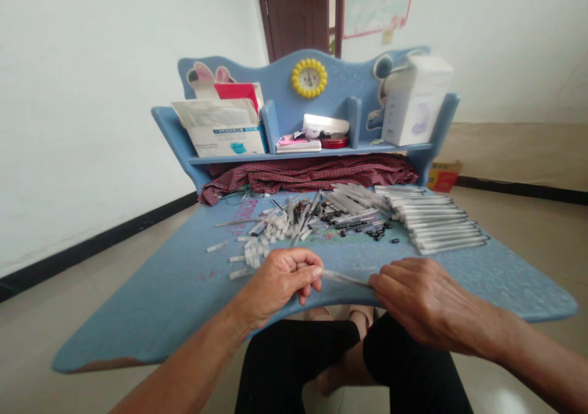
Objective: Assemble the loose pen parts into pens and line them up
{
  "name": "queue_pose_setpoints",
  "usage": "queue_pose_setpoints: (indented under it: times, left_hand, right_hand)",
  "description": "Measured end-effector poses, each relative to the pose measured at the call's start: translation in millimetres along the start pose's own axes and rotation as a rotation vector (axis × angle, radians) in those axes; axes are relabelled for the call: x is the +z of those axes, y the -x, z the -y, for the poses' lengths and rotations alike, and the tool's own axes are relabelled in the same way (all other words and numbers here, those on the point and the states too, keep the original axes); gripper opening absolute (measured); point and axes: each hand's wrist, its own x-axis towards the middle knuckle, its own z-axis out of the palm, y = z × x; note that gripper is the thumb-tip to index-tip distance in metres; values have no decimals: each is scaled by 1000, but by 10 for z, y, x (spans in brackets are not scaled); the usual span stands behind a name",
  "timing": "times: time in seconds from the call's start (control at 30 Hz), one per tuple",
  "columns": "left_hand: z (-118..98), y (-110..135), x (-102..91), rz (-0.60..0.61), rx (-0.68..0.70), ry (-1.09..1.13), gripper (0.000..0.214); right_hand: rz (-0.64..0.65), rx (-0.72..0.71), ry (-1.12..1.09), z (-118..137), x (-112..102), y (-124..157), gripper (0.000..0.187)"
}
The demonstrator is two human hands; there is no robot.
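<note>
Both my hands hold one clear pen barrel [346, 277] level above the near edge of a blue child's desk [174, 291]. My left hand [282, 278] pinches its left end with curled fingers. My right hand [420, 297] is closed round its right end, knuckles up. Beyond them lie several loose white pen caps [257, 245], a scatter of clear barrels and refills [321, 212] and small black tips [374, 230]. A neat row of assembled pens [434, 218] lies at the right.
A red checked cloth [312, 174] is bunched under the desk's shelf. On the shelf stand a mask box [227, 138], a round red tin [334, 141] and a white carton [413, 101]. A yellow clock [309, 78] is on the backboard. My knees sit under the desk edge.
</note>
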Motion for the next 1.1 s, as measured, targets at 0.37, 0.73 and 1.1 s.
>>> queue_pose_setpoints:
  times: [0.37, 0.73, 1.1]
  left_hand:
    - [95, 0, -17, 9, 27, 34, 20]
    - [105, 34, -5, 57, 45, -113, 22]
    - [121, -2, 41, -105, 22, 15, 23]
  right_hand:
    - [-31, -15, -57, 1, 150, -22, 14]
    - [36, 34, -214, 20, 101, -11, 17]
    - [11, 104, -231, 43, 138, -90, 21]
